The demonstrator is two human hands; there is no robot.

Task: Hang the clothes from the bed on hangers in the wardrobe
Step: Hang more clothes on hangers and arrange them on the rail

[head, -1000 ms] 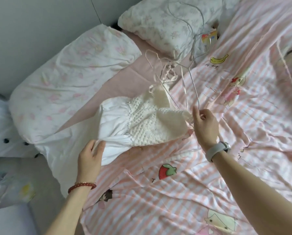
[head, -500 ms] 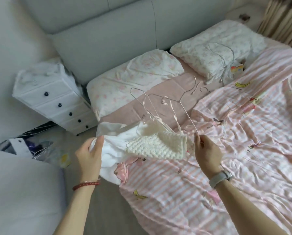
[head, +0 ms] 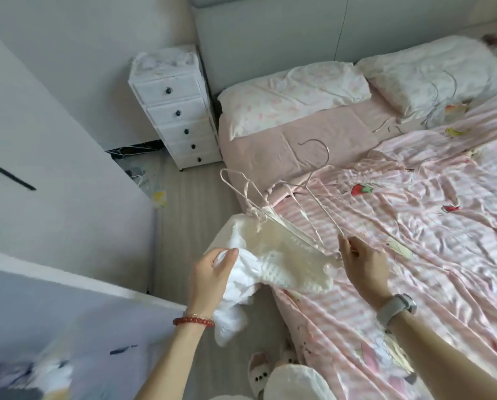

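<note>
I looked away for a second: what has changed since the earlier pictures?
The white garment on its wire hanger has been lifted off the bed and carried left, now hanging partly over the floor. The left hand still grips the fabric; the right hand still pinches the hanger's end.

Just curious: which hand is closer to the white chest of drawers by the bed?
The left hand, gripping the white garment below and to the right of the chest of drawers. The right hand, pinching the wire hanger, is farther right, over the bed.
</note>
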